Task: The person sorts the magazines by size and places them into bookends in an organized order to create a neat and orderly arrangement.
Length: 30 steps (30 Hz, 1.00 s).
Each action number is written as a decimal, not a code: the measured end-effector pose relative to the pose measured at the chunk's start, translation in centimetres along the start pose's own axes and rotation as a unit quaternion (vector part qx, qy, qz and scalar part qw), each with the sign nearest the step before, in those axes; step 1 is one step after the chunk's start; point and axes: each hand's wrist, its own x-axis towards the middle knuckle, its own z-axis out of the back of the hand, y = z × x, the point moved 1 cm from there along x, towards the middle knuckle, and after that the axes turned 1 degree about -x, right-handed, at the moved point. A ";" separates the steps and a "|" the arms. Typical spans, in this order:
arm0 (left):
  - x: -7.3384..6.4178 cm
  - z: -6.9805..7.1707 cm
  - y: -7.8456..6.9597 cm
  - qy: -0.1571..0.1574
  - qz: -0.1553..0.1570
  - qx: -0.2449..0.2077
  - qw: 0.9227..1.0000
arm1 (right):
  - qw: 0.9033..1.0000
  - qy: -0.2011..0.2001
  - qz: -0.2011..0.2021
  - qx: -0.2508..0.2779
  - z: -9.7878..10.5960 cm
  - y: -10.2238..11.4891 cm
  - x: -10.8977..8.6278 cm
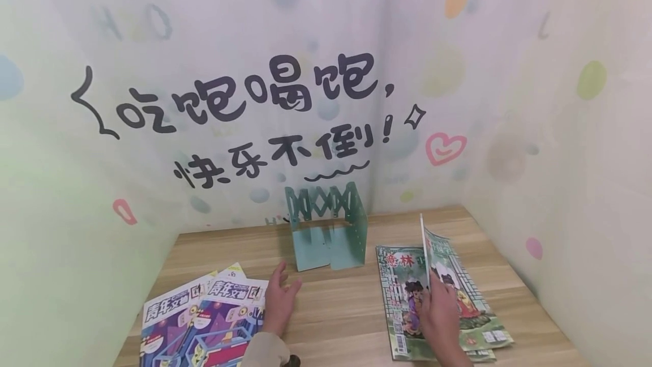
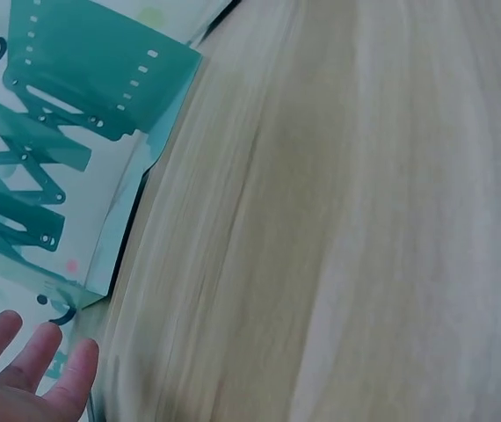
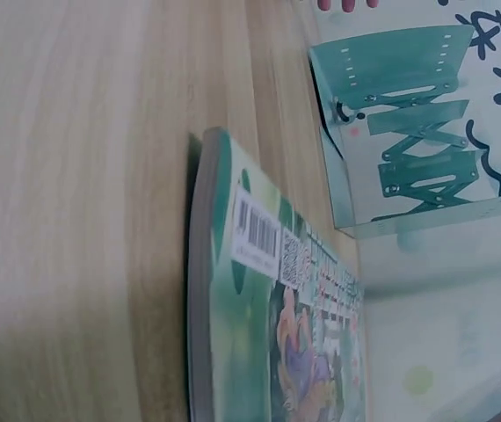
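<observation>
A teal expandable bookend (image 1: 326,242) stands at the back middle of the table. My left hand (image 1: 281,299) is just in front of its left side, fingers spread and holding nothing; in the left wrist view those fingers (image 2: 35,360) reach up near the bookend (image 2: 22,202). On the right, my right hand (image 1: 442,307) grips a green magazine (image 1: 450,276) by its spine edge, tilted up from the table. Beneath and beside it lies another green magazine (image 1: 399,304) with illustrated figures; the right wrist view shows its barcode corner and thick edge (image 3: 201,264).
Several purple-and-white magazines (image 1: 173,321) lie overlapping at the left of the wooden table (image 1: 341,310). Behind the table hangs a pale curtain (image 1: 244,33) with dark lettering and coloured spots, and similar walls close in both sides.
</observation>
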 end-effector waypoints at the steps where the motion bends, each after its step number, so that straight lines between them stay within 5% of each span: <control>1: 0.0 0.0 0.0 -0.003 0.004 -0.002 1.000 | 1.000 -0.002 0.000 0.004 0.1 0.1 0.0; 7: 0.3 -0.3 0.2 -0.018 0.022 -0.005 1.000 | 0.999 -0.024 0.016 0.038 0.5 1.1 -0.4; 17: 0.9 -0.6 0.1 -0.023 0.027 -0.012 0.999 | 0.997 -0.004 -0.002 0.074 1.1 3.1 -1.0; 30: 2.3 -0.2 -1.5 -0.005 -0.008 0.014 1.000 | 0.995 -0.014 0.022 0.099 2.3 5.8 -1.7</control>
